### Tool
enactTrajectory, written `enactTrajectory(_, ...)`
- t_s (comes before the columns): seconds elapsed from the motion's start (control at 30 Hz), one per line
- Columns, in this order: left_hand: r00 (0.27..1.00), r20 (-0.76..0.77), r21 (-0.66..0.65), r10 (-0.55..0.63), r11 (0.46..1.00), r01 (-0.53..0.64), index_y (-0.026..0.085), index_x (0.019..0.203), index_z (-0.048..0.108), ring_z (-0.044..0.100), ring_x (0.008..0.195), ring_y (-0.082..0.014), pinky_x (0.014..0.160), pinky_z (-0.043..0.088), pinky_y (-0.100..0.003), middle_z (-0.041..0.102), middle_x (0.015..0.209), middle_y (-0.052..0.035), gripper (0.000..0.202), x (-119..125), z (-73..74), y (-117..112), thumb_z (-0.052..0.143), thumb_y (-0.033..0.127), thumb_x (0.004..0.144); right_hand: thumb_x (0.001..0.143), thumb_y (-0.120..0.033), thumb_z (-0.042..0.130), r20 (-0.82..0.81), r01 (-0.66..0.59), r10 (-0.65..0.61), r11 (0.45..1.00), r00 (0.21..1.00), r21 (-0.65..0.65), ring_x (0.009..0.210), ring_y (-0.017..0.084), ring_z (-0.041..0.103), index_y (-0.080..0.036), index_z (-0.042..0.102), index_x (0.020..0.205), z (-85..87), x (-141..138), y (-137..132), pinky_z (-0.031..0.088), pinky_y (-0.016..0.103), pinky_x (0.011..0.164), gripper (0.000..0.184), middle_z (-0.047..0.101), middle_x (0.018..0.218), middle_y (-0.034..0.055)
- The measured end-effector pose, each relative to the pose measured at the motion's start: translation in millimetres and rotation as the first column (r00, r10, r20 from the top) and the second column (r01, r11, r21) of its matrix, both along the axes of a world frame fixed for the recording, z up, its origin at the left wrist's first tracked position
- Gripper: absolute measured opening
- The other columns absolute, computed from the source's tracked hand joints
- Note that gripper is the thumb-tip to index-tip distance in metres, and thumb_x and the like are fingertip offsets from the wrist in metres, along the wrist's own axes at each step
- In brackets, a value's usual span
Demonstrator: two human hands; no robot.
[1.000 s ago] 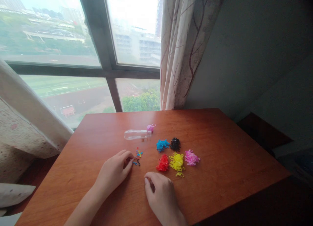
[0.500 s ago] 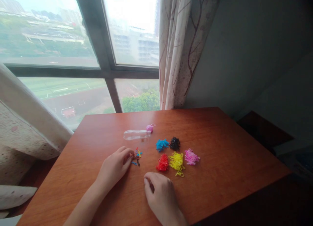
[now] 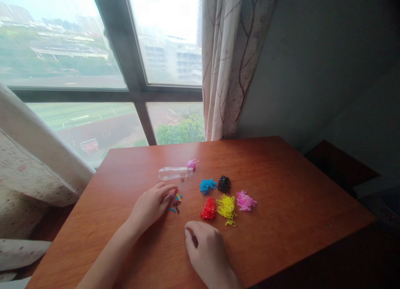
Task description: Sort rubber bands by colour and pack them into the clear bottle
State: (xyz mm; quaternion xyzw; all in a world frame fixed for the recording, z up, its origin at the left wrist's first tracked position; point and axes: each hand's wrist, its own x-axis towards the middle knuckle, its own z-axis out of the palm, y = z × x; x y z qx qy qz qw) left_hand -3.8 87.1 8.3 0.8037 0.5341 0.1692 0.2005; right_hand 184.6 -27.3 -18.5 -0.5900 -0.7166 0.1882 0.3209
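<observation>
My left hand (image 3: 152, 206) reaches over a small mixed pile of coloured loom bands (image 3: 177, 199), its index finger stretched out above the red one and its thumb apart from it. I see nothing held in it, though the fingers hide part of the pile. My right hand (image 3: 205, 248) rests on the table in a loose curl, thumb and index finger close together, with nothing visible in it. Beyond it lie sorted heaps of bands: red (image 3: 208, 208), yellow (image 3: 226, 206), pink (image 3: 246, 200), blue (image 3: 208, 186) and black (image 3: 224, 183).
A clear plastic bottle (image 3: 173, 173) lies on its side behind the bands, its pink cap (image 3: 191, 165) at the right end. The brown wooden table (image 3: 281, 222) stands against a window, with a patterned curtain (image 3: 223, 72) beside it.
My left hand's fingers have lifted and shifted slightly over the mixed pile, the index finger stretching farther out. The right hand stays in place. The view has shifted slightly.
</observation>
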Motion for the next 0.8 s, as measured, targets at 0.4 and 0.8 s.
enactTrajectory(0.4, 0.999, -0.04, 0.028, -0.011, 1.0, 0.012, 0.023, 0.08, 0.066, 0.062, 0.074, -0.0171, 0.064, 0.043, -0.024, 0.066, 0.086, -0.002, 0.021, -9.3, 0.4, 2.0, 0.047, 0.029, 0.088, 0.084, -0.01, 0.05, 0.008, -0.006, 0.006, 0.999, 1.0, 0.031, 0.064, 0.014, 0.062, -0.022, 0.059, 0.078, 1.2, 0.3, 0.2, 0.034, 0.023, 0.059, 0.016, 0.066, 0.07, -0.0015)
enactTrajectory(0.8, 0.993, 0.007, 0.015, -0.118, 0.993, 0.117, 0.021, 0.083, 0.061, 0.059, 0.065, -0.0136, 0.06, 0.043, -0.023, 0.064, 0.085, -0.002, 0.018, 26.1, 22.7, -17.0, 0.045, 0.026, 0.091, 0.083, -0.008, 0.049, 0.013, -0.035, 0.035, 0.999, 0.999, 0.008, 0.07, 0.016, 0.062, -0.022, 0.058, 0.08, 3.0, 0.0, -5.0, 0.034, 0.025, 0.063, 0.018, 0.066, 0.075, -0.0007)
